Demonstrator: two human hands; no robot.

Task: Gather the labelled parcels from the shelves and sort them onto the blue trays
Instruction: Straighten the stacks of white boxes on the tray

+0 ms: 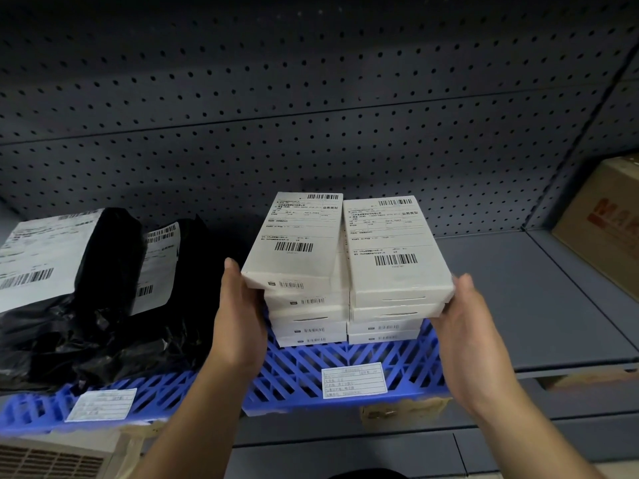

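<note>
Two side-by-side stacks of flat white labelled boxes stand on a blue lattice tray (345, 364) on the shelf. My left hand (238, 323) presses against the left side of the left stack (301, 243), thumb at the top box's corner. My right hand (466, 326) presses the right side of the right stack (390, 243), fingers at the upper boxes' edge. Both top boxes sit slightly askew on the ones below. Two black plastic mailer bags (103, 271) with white labels lie on a second blue tray (31, 409) to the left.
A grey pegboard wall (311, 115) backs the shelf. A brown cardboard carton (601, 223) stands at the far right on the bare grey shelf board (518, 288). White paper tags (352, 380) are stuck on the trays' front edges. A vented unit (48, 461) shows at bottom left.
</note>
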